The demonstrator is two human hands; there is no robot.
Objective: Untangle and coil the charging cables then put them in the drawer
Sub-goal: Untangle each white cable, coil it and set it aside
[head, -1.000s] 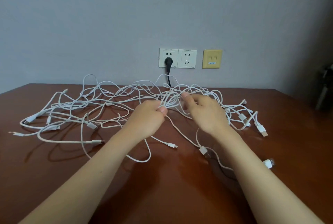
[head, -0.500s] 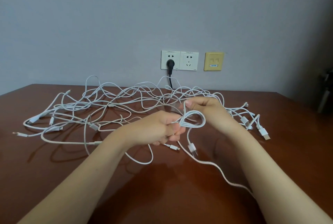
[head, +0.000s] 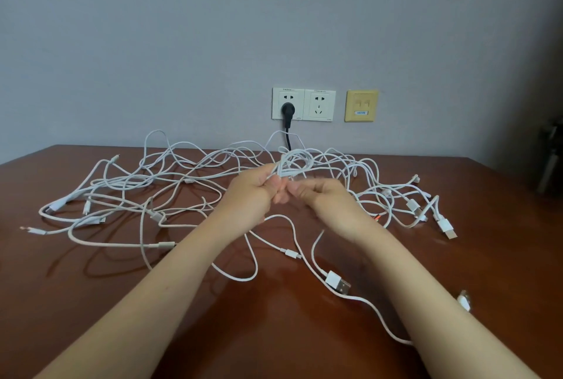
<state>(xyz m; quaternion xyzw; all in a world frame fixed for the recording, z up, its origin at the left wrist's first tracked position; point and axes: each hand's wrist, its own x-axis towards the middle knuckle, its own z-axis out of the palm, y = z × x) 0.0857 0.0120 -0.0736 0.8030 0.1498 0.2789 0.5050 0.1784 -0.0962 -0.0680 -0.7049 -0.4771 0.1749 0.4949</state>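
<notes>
Across the brown wooden table [head: 91, 302] a loose tangle of thin white charging cables [head: 170, 192] is spread from the left side to the right, looping over and under itself so that an exact count cannot be made. Several plug ends can be told apart: a white USB plug [head: 337, 282] with a metal tip lies near the front, another USB plug [head: 447, 227] lies at the right edge of the tangle, and a small slim connector [head: 291, 253] lies between the forearms. A further white connector [head: 464, 301] beside the right forearm is blurred and cannot be made out.

Above the middle of the tangle a small coil [head: 294, 163] of white cable is held up. The left hand [head: 254, 195] is closed around the base of that coil, the strands pinched between thumb and fingers. The right hand [head: 327, 198] is blurred, with fingers curled just beside the left hand's grip; whether a strand is grasped by it cannot be told.

On the grey wall two white sockets [head: 304, 104] are mounted side by side, a black plug [head: 288, 110] seated in the left one, and one yellow wall plate [head: 361, 105] is fixed to their right. A dark object [head: 551, 159] at the right edge is cut off.
</notes>
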